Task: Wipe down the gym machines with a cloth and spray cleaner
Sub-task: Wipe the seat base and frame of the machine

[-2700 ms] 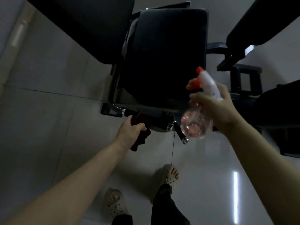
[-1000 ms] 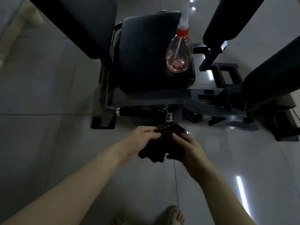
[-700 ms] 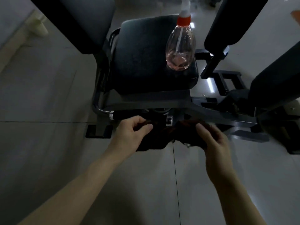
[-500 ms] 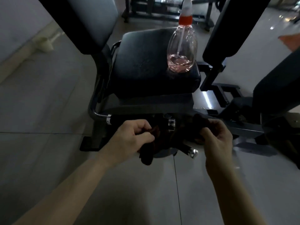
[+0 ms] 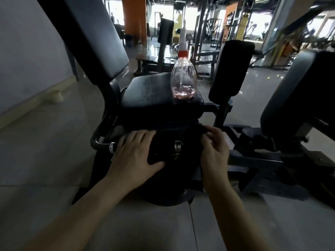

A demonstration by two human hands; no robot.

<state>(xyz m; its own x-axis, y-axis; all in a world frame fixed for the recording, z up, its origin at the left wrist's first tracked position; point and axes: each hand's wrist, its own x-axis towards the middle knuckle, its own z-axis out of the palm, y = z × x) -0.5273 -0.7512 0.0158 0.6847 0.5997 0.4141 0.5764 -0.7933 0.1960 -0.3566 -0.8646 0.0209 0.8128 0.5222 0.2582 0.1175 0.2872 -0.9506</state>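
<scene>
A dark cloth [image 5: 163, 142] is spread over the front handle bar [image 5: 98, 140] of a black gym machine, below its seat [image 5: 150, 95]. My left hand [image 5: 134, 153] lies flat on the cloth's left part with fingers straight, pressing it against the bar. My right hand [image 5: 213, 149] pinches the cloth's upper right edge with curled fingers. The clear spray bottle [image 5: 184, 82], with an orange collar, a white nozzle and a little pink liquid, stands upright on the seat's far right corner, untouched.
The machine's tilted back pad [image 5: 94, 33] rises at left, and two dark leg pads [image 5: 230, 69] [image 5: 299, 91] stand at right. A grey wall [image 5: 27, 51] runs along the left. Pale tile floor [image 5: 45, 151] surrounds the base. More machines fill the far room.
Both hands have spread the bunched cloth out over the handle bar; my left hand went from gripping it to lying flat on it. The view has tilted up toward the room.
</scene>
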